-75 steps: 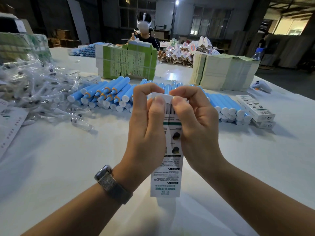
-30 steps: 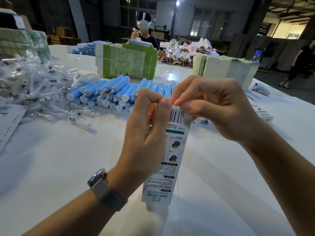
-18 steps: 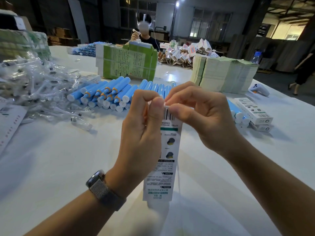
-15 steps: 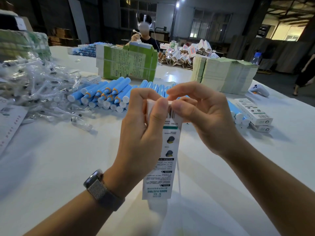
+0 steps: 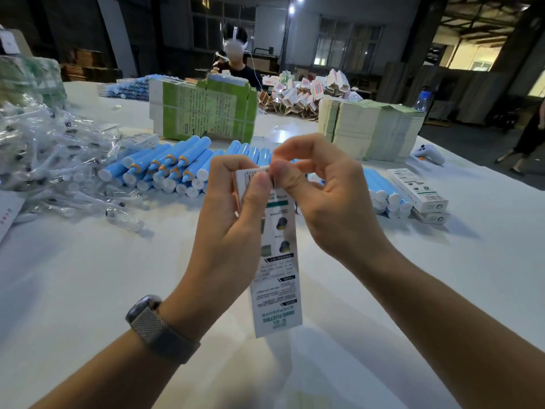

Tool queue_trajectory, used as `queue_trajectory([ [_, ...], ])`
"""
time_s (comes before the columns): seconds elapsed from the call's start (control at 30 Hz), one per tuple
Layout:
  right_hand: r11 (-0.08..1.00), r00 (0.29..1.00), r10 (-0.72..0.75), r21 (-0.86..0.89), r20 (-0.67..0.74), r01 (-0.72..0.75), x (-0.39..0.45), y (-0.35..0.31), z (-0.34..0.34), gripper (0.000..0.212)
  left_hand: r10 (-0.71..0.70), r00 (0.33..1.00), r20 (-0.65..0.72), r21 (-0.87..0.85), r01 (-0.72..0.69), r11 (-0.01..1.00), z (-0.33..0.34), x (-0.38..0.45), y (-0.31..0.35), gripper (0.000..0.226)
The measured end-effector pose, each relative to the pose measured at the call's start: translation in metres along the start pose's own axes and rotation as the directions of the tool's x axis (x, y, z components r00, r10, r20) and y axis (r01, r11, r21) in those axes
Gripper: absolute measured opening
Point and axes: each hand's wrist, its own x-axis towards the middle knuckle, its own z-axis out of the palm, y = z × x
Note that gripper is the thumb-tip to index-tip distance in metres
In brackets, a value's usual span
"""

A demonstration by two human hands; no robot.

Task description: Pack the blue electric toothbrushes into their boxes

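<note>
A slim white toothbrush box with green print stands upright above the white table. My left hand grips its upper half, thumb across the front. My right hand pinches the flap at the box's top end with thumb and forefinger. What is inside the box is hidden. A pile of blue electric toothbrush handles lies behind my hands, and more blue handles lie to the right. Two closed white boxes rest at the right of them.
A heap of brush heads in clear bags fills the left. Green-printed flat cartons and a stack of flat box blanks stand behind. A person sits at the far side. A white handheld device lies far right.
My right hand has shifted on the box's top flap, fingers now curled over it. The box has tilted a little and stays in my left hand's grip.
</note>
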Motion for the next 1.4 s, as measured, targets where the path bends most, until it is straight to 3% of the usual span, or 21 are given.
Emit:
queue_trajectory([
  [0.07, 0.982, 1.000, -0.011, -0.190, 0.003, 0.012, -0.004, -0.002, 0.004, 0.022, -0.033, 0.999, -0.039, -0.024, 0.032, 0.999, 0.003, 0.002, 0.002, 0.011],
  [0.17, 0.939, 0.981, 0.090, -0.342, 0.169, -0.028, -0.012, -0.006, 0.010, 0.071, -0.170, 0.984, -0.047, -0.230, 0.155, 0.961, 0.000, 0.007, 0.009, 0.012],
  [0.27, 0.908, 0.966, 0.154, -0.415, 0.208, -0.056, -0.015, -0.009, 0.010, 0.096, -0.253, 0.958, 0.138, -0.398, 0.288, 0.871, -0.003, 0.006, 0.010, 0.017],
  [0.37, 0.889, 0.977, 0.158, -0.451, 0.144, -0.077, -0.011, -0.009, -0.002, 0.091, -0.190, 0.950, 0.250, -0.356, 0.272, 0.894, -0.002, 0.003, 0.005, 0.030],
  [0.5, 0.800, 0.955, 0.295, -0.554, 0.029, -0.230, -0.005, 0.008, -0.051, 0.090, -0.086, 0.957, 0.277, -0.029, 0.098, 0.995, -0.011, 0.004, -0.013, 0.038],
  [0.57, 0.679, 0.913, 0.403, -0.650, -0.059, -0.341, -0.007, 0.026, -0.084, 0.080, -0.078, 0.948, 0.309, 0.054, 0.064, 0.996, -0.016, 0.003, -0.026, 0.036],
  [0.67, 0.389, 0.814, 0.542, -0.797, -0.208, -0.462, -0.020, 0.060, -0.140, 0.058, -0.037, 0.917, 0.398, 0.118, -0.012, 0.993, -0.005, 0.000, -0.043, 0.048],
  [0.83, -0.007, 0.567, 0.693, -0.790, -0.446, -0.613, -0.068, 0.111, -0.231, 0.029, 0.098, 0.829, 0.551, 0.094, -0.179, 0.979, 0.034, -0.002, -0.042, 0.045],
  [0.93, -0.114, 0.502, 0.681, -0.754, -0.533, -0.647, -0.096, 0.133, -0.269, 0.039, 0.115, 0.779, 0.617, 0.105, -0.227, 0.968, 0.045, -0.015, -0.039, 0.040],
  [1.1, -0.221, 0.477, 0.617, -0.719, -0.626, -0.659, -0.107, 0.147, -0.296, 0.045, 0.085, 0.745, 0.662, 0.112, -0.210, 0.971, 0.052, -0.028, -0.021, 0.023],
  [1.2, -0.213, 0.520, 0.584, -0.736, -0.623, -0.643, -0.111, 0.148, -0.288, 0.046, 0.050, 0.744, 0.666, 0.119, -0.172, 0.978, 0.051, -0.026, -0.009, 0.024],
  [1.27, -0.124, 0.617, 0.541, -0.780, -0.571, -0.614, -0.106, 0.140, -0.267, 0.045, 0.030, 0.747, 0.664, 0.132, -0.157, 0.979, 0.049, -0.024, -0.003, 0.026],
  [1.33, 0.042, 0.761, 0.471, -0.850, -0.447, -0.526, -0.089, 0.126, -0.232, 0.038, 0.000, 0.773, 0.635, 0.148, -0.121, 0.982, 0.046, -0.019, 0.001, 0.027],
  [1.4, 0.296, 0.869, 0.403, -0.858, -0.287, -0.420, -0.069, 0.105, -0.186, 0.021, -0.021, 0.803, 0.596, 0.174, -0.104, 0.979, 0.040, -0.012, 0.005, 0.023],
])
